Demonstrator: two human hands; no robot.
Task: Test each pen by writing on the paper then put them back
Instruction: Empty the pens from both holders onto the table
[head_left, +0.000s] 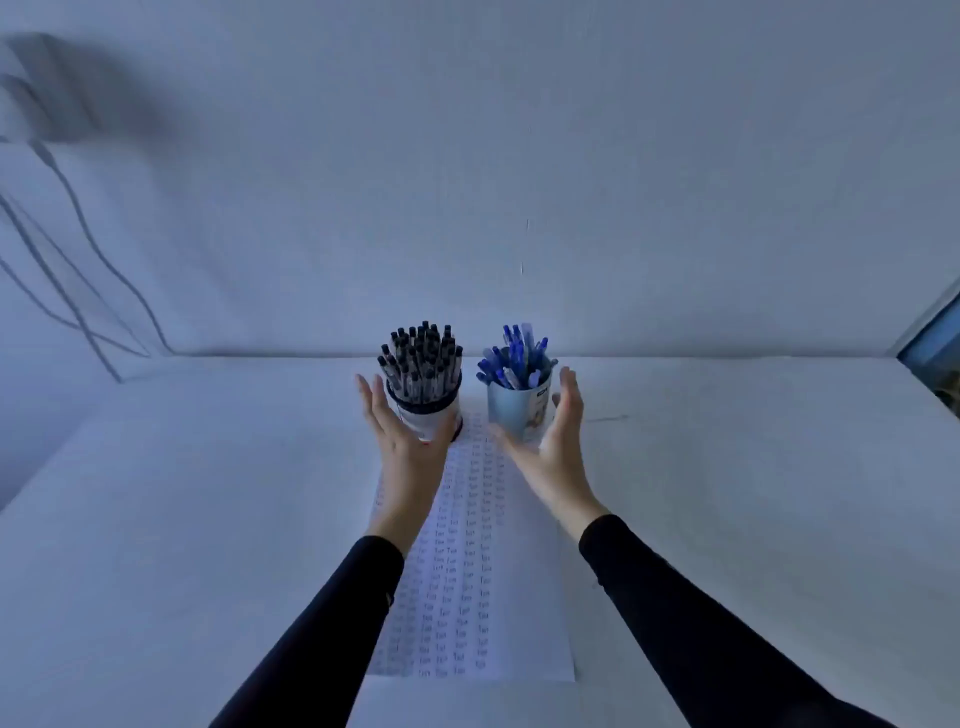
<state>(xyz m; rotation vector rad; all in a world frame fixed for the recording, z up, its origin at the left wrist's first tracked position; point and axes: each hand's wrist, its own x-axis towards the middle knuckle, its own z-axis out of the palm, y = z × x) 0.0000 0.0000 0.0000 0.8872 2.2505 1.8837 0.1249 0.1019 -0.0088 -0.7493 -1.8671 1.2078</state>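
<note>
Left hand (401, 439) and right hand (557, 446) spread, empty, flanking black-pen cup (435, 415) and blue-pen cup (511, 411); best pinch one black pen (422, 358), steadying its cup.

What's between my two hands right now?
In the head view, two cups: the cup of black pens next to the left hand, the cup of blue pens next to the right hand.
</note>
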